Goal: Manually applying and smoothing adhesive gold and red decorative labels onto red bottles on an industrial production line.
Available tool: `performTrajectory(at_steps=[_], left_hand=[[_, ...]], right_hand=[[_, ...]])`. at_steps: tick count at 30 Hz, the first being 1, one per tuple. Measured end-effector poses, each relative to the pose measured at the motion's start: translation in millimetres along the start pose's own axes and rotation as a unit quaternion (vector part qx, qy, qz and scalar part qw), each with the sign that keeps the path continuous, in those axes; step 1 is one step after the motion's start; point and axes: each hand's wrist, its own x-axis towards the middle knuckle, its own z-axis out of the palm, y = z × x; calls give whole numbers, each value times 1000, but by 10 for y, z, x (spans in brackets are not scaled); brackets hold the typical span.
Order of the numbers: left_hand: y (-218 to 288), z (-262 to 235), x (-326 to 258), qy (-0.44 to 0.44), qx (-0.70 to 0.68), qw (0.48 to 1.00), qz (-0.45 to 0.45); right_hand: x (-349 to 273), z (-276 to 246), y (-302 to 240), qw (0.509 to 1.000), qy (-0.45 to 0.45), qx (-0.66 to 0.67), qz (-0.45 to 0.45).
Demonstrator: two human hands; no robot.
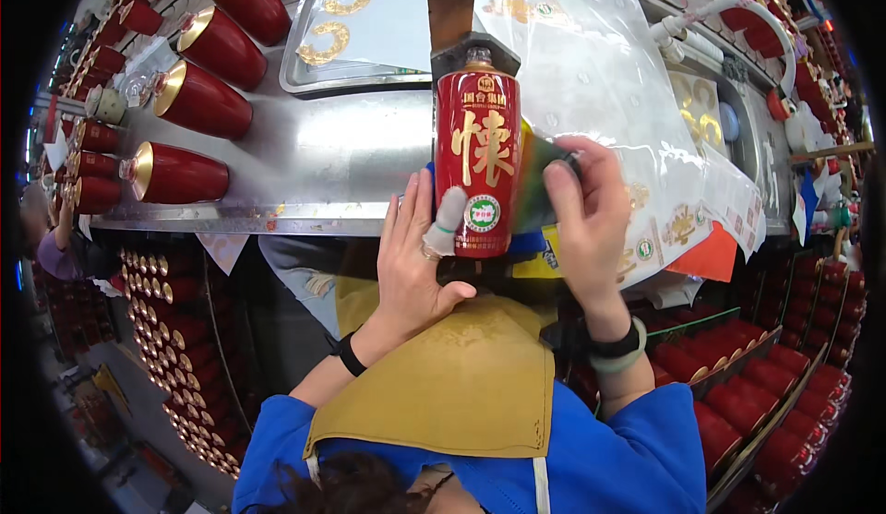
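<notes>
A red bottle (468,122) with gold characters and a round green-and-white decal lies on the work surface in front of me, neck pointing away. My left hand (411,256) rests against its lower left side, fingers stretched out and thumb spread. A white finger cot (449,214) covers one fingertip, which touches the bottle's face near the decal. At the bottle's right side, my right hand (591,209) pinches a dark green flat piece (544,182), like a scraper. That piece is smeared by motion, and whether it touches the bottle cannot be made out.
Several red bottles (189,174) with gold bases lie at the left. Behind, a metal tray (293,66) carries a sheet of gold decals (325,43). Translucent decal sheets (600,71) cover the right side. Racks of red bottles (738,403) stand low at the right.
</notes>
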Motion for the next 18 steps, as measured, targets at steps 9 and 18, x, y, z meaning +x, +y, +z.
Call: performTrajectory(at_steps=[9,18], left_hand=[[-115,-243,666,65,-274,948,-145],[-167,-179,1588,15,-310,929,-202]], right_hand=[[35,-227,349,995,46,-87,-34],[28,-199,148,996,-16,-72,-51]])
